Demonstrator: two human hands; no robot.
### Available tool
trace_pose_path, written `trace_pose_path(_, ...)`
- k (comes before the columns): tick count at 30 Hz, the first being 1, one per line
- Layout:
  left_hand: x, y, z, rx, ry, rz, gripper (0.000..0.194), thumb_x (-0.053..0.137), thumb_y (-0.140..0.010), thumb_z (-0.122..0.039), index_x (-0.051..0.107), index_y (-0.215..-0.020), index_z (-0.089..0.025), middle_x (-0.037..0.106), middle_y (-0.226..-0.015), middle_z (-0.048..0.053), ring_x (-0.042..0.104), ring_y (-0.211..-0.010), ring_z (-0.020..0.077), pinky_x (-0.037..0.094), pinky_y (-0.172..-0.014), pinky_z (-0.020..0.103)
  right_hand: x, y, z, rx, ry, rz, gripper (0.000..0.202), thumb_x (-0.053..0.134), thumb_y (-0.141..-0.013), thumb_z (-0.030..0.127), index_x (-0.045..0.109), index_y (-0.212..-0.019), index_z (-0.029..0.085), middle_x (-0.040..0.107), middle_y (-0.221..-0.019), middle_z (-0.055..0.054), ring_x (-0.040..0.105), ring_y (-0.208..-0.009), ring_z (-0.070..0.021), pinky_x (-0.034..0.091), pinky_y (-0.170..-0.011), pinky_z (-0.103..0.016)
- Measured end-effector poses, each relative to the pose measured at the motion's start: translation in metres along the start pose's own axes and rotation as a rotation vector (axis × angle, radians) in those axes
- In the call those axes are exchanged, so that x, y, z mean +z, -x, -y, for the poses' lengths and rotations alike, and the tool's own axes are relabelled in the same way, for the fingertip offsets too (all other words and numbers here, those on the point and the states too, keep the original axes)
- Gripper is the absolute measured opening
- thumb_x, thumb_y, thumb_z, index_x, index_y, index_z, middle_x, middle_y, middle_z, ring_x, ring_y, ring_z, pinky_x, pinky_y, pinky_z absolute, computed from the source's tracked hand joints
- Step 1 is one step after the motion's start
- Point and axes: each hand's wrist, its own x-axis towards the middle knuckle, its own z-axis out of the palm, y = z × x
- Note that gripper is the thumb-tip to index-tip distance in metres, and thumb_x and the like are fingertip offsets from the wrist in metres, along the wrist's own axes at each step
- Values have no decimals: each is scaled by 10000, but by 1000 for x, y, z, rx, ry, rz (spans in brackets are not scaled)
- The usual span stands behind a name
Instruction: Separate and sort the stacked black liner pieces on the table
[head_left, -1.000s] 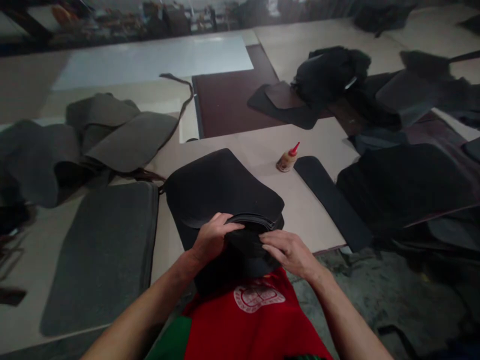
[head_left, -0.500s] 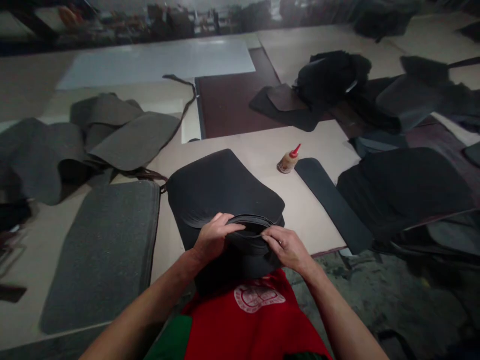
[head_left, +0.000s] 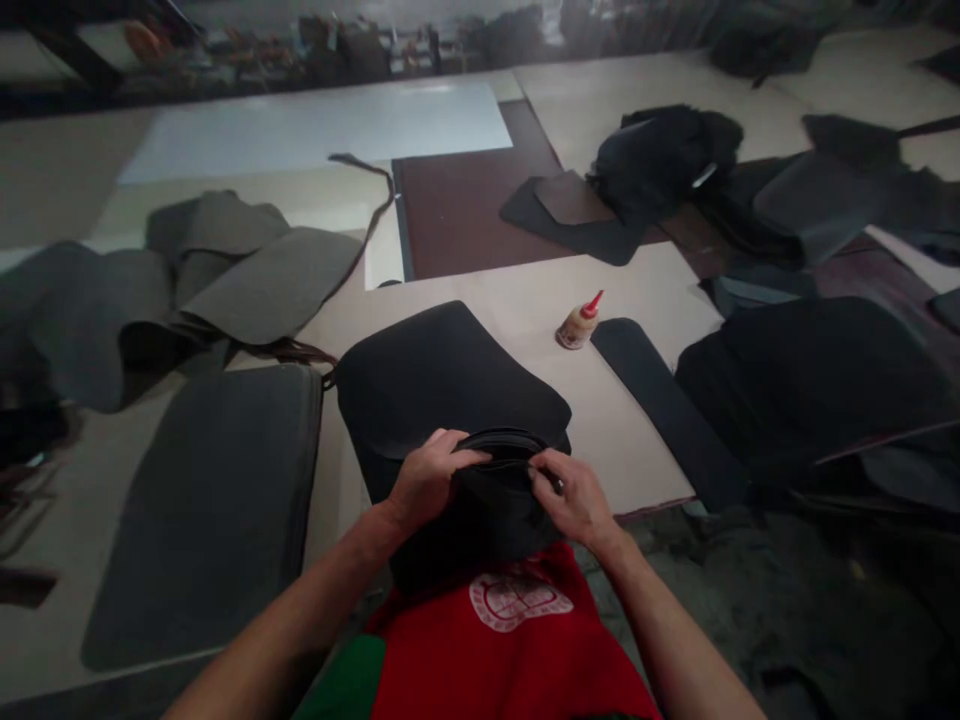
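Note:
A black bag-like piece lies at the table's front edge, its flap spread away from me and its near part hanging against my red apron. My left hand is closed round the left side of its curved opening, thumb laid along the rim. At the right end of that rim my right hand pinches the edge between thumb and fingertips. The inside of the opening is dark. A glue bottle with a red pointed cap stands beyond my right hand.
A stack of dark grey panels lies on the left, with loose grey pieces behind it. Right of the bottle are a long dark strip and a pile of black panels. A white sheet lies farther back.
My right hand has shifted slightly, and the near rim now sits a little higher, making the opening narrower. My left hand keeps its grip.

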Motion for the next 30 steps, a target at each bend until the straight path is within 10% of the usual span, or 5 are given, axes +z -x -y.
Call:
trace_pose_path(9,-4,1,0,58,-139,23,605,478,-957,-180,364,-1533,-325,590,-1236,106,548,-1099,269,572,-845,379,14,-27,-8,147,28,-128,155,514,-886,254,639,-808,205,709,-776,-38,639,-701,-191,454,-677,-299)
trace_pose_path(19,-3,0,-3,19,-71,16,506,481,-942,-127,587,-1372,-371,595,-1206,103,554,-1077,264,567,-857,394,-10,-2,1,-4,-85,-235,69,633,-911,262,660,-943,207,637,-905,-44,603,-753,-157,485,-636,-272)
trace_pose_path(30,-4,-2,-2,-12,-35,37,516,483,-927,-103,598,-1362,-355,599,-1218,88,546,-1075,247,540,-887,377,-18,12,-6,-113,-157,214,188,585,-982,292,734,-1085,241,752,-1090,-69,686,-1033,-205,548,-928,-363)
